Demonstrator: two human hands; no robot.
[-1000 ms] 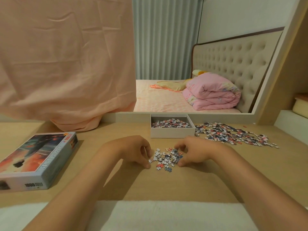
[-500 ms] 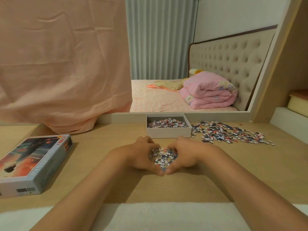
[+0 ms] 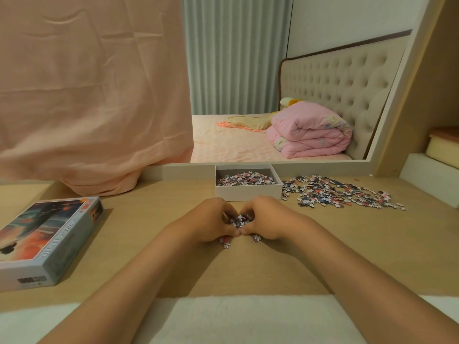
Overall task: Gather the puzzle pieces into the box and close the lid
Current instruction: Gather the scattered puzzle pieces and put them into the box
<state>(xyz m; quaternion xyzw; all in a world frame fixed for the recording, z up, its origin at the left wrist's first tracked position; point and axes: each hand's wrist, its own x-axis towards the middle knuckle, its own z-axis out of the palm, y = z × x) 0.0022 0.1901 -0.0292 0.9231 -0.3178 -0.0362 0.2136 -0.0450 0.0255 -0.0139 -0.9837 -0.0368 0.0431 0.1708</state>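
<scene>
Worn-camera view of a wooden counter [image 3: 139, 234]; its far edge meets the pale ledge of a mirror [image 3: 248, 83], its near edge a white padded strip [image 3: 248, 316]. The open box [image 3: 248, 192] stands against that ledge at centre, part-filled with pieces; its right wall touches a wide scatter of loose pieces [image 3: 340, 193] that runs toward the counter's right side. The lid [image 3: 47, 239] lies picture-side up at far left, well apart from the box, with bare counter between it and the left forearm; bare counter also lies right of the right forearm, nearer than the scatter. A peach cloth [image 3: 87, 95] hangs over the left of the mirror down to the counter. Left hand [image 3: 211, 223] and right hand [image 3: 267, 219] meet just in front of the box, both forearms converging from the near edge; the fingers of both are curled inward, cupping a small heap of puzzle pieces [image 3: 239, 220], thumb tips touching at the near side. A few stray pieces [image 3: 226, 243] lie at the heels of the hands. The lettering on the lid's side is too blurred to read.
</scene>
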